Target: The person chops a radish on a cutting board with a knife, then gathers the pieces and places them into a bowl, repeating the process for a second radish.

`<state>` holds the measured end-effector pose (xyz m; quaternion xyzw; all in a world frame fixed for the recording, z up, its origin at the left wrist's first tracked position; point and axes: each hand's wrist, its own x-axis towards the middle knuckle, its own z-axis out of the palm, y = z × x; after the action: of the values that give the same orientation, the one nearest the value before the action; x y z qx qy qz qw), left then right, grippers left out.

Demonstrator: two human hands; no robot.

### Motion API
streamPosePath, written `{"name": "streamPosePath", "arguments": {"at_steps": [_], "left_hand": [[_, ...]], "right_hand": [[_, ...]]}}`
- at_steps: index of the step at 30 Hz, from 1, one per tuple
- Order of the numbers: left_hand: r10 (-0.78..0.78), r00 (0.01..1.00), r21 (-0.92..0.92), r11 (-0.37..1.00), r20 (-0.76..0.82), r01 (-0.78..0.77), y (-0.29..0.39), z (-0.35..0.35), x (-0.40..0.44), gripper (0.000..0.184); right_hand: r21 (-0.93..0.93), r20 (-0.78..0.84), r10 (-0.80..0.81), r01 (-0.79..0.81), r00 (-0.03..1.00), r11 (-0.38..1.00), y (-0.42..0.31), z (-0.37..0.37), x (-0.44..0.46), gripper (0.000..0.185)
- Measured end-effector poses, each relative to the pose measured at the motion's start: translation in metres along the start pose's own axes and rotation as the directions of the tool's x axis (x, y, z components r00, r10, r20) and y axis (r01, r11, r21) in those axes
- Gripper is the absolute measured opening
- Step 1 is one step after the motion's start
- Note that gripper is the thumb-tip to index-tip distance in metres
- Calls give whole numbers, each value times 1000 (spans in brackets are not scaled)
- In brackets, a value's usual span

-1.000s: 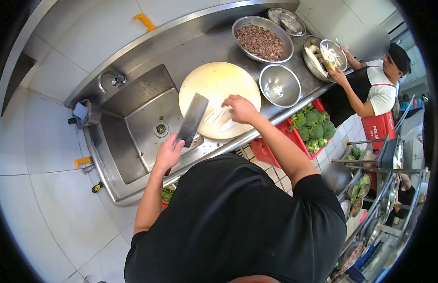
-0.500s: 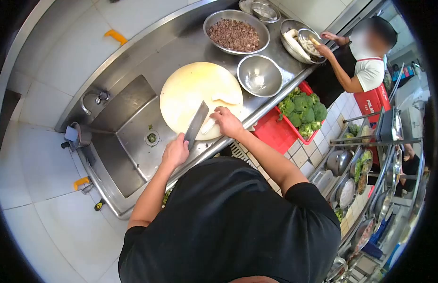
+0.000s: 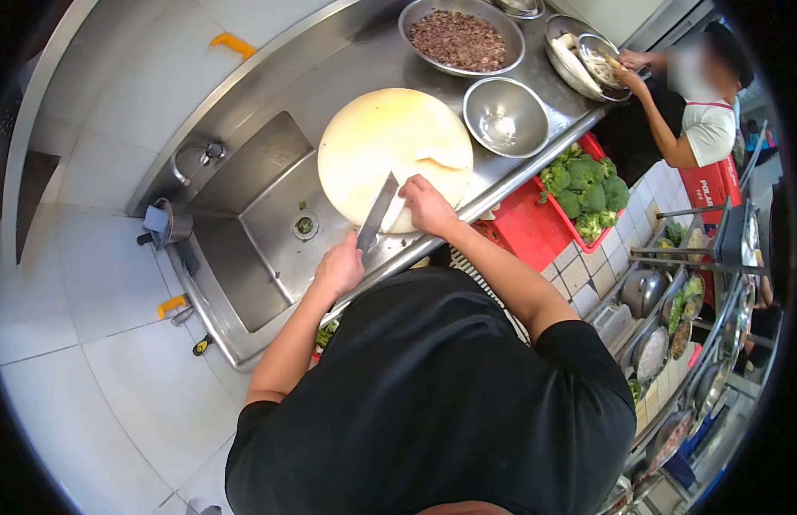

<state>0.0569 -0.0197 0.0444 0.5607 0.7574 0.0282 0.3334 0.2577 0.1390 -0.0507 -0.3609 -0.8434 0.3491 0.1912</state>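
My left hand point(image 3: 340, 268) is wrapped round the handle of a cleaver point(image 3: 378, 210), its blade slanting over the round cutting board point(image 3: 372, 129). My right hand point(image 3: 428, 208) is closed with bent fingers on a long white piece of food point(image 3: 395, 213), right beside the blade. Whether the edge touches the piece I cannot tell. Farther up the board lies another pale piece point(image 3: 450, 158). The board rests on the steel counter next to the sink.
A sink point(image 3: 269, 232) is on the left. An empty steel bowl point(image 3: 506, 118) and a bowl of chopped brown food point(image 3: 458, 41) stand beyond the board. Broccoli point(image 3: 587, 190) fills a red crate below the counter. A co-worker point(image 3: 703, 112) handles a bowl point(image 3: 597, 64) at right.
The whole view has shifted, so the counter sits higher and farther right. The cleaver blade now lies closer to my right fingers and the white piece.
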Motion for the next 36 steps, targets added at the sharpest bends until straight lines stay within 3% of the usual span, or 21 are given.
{"name": "streamPosePath", "arguments": {"at_steps": [4, 10, 13, 19, 22, 25, 28, 36], "left_hand": [[-25, 1000, 7, 1000, 13, 25, 14, 9, -2, 30], [-41, 999, -1, 999, -23, 41, 20, 14, 0, 29], [-31, 999, 36, 999, -28, 32, 20, 11, 6, 26], [-19, 999, 45, 999, -39, 20, 32, -5, 0, 24], [-28, 1000, 21, 999, -2, 28, 41, -15, -12, 22], [-67, 996, 112, 992, 52, 61, 43, -9, -11, 21], [-78, 997, 69, 995, 6, 77, 40, 18, 15, 20], [-20, 1000, 81, 996, -16, 22, 45, -4, 8, 22]], "right_hand": [[24, -69, -25, 26, 997, 999, -11, -4, -11, 29], [-100, -115, -151, 140, 982, 985, -8, 0, -10, 25], [-112, -36, -262, 257, 964, 960, -10, -3, -6, 19], [-143, -115, -342, 325, 933, 935, -1, 5, -5, 14], [-134, -142, -341, 324, 929, 937, 0, 5, -7, 14], [-117, -170, -346, 330, 923, 937, 3, 4, -7, 14], [-110, -155, -313, 299, 937, 948, 2, 3, -8, 11], [-60, -173, -280, 273, 944, 960, 8, 6, -11, 8]]}}
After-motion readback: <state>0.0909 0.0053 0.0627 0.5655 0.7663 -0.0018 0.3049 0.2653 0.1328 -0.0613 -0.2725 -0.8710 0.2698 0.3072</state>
